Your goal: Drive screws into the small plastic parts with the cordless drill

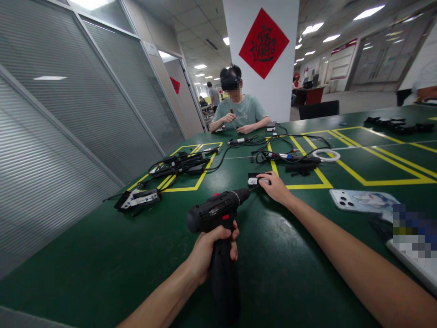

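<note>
Drill [213, 210]: black with red buttons, held over the near part of a green table [164, 264], handle downward and nose pointing away to the right.
Left hand [206, 250]: wrapped around the drill's handle, fingers clamped on the grip.
Right hand [275, 187]: ahead and to the right of the drill, fingers closed over the right end of a small block.
Small block [253, 181]: black and white, on the table just past the drill's tip; whether the bit touches it, I cannot tell.
Cable heap [186, 163]: black and tangled, beyond the drill to the left, lying over yellow tape [180, 189].
White ring [326, 156]: beyond the drill to the right, beside more black cords [290, 157].
Phone [365, 200]: lens side up in a patterned case, to the right of the drill, past the right forearm.
Co-worker [244, 111]: seated beyond the drill at the table's far side, wearing a headset and pale green shirt; one hand is raised with a small brown object, the other rests at the table.
Red sign [264, 43]: diamond-shaped, on a white pillar [235, 27] far beyond the drill.
</note>
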A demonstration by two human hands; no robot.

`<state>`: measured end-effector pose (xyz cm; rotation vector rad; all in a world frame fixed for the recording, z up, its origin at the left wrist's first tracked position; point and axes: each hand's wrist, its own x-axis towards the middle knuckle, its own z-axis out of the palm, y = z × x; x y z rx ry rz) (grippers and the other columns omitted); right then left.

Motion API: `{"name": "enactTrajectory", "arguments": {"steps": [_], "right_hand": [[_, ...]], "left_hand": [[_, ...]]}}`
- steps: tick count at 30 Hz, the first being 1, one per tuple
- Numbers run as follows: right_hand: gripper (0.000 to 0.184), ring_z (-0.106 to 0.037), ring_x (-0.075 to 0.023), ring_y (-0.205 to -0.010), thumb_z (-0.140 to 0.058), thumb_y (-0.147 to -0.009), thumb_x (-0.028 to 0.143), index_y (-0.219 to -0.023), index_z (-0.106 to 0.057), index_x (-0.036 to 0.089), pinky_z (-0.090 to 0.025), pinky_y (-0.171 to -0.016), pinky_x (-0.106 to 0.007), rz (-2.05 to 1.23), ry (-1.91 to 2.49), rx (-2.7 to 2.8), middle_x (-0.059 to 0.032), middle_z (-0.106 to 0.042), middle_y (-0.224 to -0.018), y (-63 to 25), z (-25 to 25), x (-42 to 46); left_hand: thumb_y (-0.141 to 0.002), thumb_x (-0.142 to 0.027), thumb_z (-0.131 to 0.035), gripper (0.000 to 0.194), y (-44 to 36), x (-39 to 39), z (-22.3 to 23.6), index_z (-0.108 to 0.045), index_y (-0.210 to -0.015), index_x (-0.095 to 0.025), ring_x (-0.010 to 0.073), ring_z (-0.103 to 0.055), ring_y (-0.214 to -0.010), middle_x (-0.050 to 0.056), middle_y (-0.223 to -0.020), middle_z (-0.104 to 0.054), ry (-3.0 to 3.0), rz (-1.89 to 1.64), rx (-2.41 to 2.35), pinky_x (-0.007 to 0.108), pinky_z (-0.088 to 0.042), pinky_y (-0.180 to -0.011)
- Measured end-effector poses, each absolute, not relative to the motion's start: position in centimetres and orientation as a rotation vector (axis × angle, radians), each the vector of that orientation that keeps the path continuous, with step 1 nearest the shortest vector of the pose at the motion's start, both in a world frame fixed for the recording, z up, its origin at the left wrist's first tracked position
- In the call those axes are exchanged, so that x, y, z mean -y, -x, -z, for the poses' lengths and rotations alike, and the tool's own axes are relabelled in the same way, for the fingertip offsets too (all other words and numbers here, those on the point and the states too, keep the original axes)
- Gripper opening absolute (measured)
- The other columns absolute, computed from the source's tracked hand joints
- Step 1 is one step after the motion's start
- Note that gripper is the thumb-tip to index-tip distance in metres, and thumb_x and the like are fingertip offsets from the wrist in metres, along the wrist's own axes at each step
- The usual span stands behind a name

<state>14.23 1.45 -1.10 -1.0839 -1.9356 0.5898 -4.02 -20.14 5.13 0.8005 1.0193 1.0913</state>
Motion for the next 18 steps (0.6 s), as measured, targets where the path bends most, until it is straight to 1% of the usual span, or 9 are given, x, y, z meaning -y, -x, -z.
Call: {"name": "enactTrajectory", "arguments": {"steps": [18], "right_hand": [[0.029,-0.051,-0.0176,-0.101,-0.046,-0.084,0.029,-0.107,-0.063,0.025,-0.037,-0.095,-0.032,-0.613,1.086,1.962,-0.0049,-0.047,-0.105,-14.18,1.07,-1.48]], "left_hand": [[-0.077,-0.022,-0.045,0.02,3.88,20.11,-5.15,-0.051,-0.095,-0.013,0.0093,-0.05,-0.047,0.001,-0.077,-0.05,-0.808,-1.095,-1.014,0.028,-0.043,-0.054]]}}
